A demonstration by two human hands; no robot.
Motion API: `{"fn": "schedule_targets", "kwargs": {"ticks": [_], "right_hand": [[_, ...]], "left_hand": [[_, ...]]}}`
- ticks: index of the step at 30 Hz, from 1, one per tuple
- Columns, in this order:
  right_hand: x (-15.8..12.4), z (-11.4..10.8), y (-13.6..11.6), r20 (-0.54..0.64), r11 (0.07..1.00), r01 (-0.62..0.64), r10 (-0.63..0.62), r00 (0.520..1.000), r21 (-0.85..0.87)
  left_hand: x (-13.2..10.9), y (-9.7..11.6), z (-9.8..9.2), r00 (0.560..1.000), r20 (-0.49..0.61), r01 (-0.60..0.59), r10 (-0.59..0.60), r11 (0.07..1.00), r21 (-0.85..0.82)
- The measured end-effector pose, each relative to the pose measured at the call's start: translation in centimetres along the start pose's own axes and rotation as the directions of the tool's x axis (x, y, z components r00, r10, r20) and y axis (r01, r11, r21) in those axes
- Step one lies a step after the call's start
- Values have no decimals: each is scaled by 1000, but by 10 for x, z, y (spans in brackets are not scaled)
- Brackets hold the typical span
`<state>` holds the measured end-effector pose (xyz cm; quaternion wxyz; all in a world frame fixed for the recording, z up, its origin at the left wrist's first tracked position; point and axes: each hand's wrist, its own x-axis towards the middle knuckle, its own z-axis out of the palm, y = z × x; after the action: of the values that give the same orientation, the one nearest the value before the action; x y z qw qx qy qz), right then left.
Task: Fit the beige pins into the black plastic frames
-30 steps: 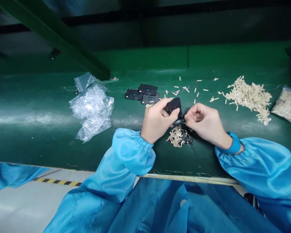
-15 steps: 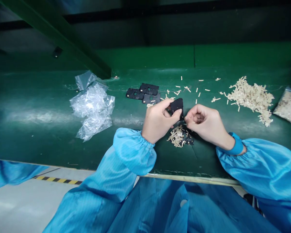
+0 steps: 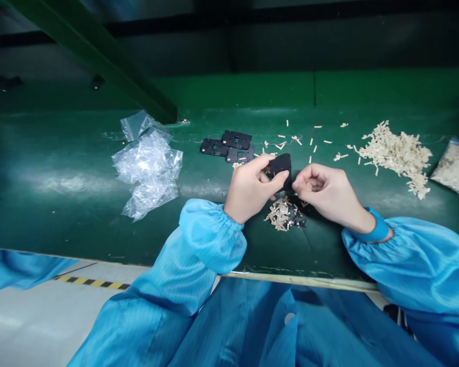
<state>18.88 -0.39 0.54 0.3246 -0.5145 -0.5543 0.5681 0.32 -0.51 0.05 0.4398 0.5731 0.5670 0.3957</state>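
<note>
My left hand [image 3: 251,189] grips a flat black plastic part [image 3: 281,167] between thumb and fingers, tilted above the bench. Close to its right edge, my right hand [image 3: 324,192] is closed, thumb and index fingertip pinched together; whatever sits between them is too small to make out. Beneath both hands lies a small heap of beige strips and black bits [image 3: 282,214]. Several similar black parts [image 3: 237,139] rest overlapping behind my left hand, with loose beige strips scattered to their right.
Clear plastic bags [image 3: 147,165] are piled on the green bench [image 3: 80,214] at left. A large pile of beige strips [image 3: 398,153] and a filled bag [image 3: 456,165] lie at right. A green beam slants down at upper left; a blue sleeve [image 3: 23,270] shows at far left.
The view has shifted slightly. The black part in my left hand is turned a little, and my right hand stays pinched beside its edge.
</note>
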Motion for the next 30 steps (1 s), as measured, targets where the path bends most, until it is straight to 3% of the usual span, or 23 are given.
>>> {"fn": "schedule_targets", "kwargs": {"ticks": [30], "right_hand": [[4,-8,-1,58,1000,-5,6,998,-31]], "left_hand": [[4,1,-4,993,104,67,-50,984,-165]]}}
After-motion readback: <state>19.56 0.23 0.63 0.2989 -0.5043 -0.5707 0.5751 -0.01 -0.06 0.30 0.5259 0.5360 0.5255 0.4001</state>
